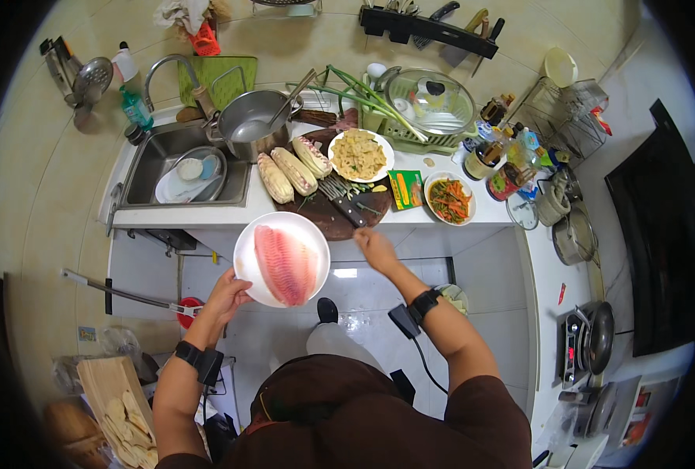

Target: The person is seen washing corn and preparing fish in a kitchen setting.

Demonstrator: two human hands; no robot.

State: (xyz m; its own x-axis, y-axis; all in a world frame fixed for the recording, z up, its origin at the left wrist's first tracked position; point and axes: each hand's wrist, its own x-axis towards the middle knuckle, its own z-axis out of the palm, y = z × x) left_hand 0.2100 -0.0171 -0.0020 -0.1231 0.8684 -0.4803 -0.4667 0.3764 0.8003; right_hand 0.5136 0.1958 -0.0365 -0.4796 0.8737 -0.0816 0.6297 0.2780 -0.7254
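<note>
My left hand [228, 298] grips the rim of a white plate [243, 258], held in front of the counter edge. On that plate lies a raw pink fish fillet [286, 267]. Fingers curled and slightly blurred, my right hand [375, 251] is at the front edge of a round wooden cutting board [318, 220]. It is close to the black handle of a kitchen knife [349, 212]; whether it touches the handle I cannot tell. Several ears of corn [293, 170] and chopped green pieces [362, 189] lie on the board. A plate of yellowish cooked food [358, 153] sits behind the knife.
Left of the board are a steel pot [253, 120] and a sink [142, 170] holding dishes. To the right stand a green packet [406, 189], a dish of cooked vegetables [450, 198] and several sauce bottles [479, 161]. Scallions [377, 97] lie across a green dish rack [406, 138].
</note>
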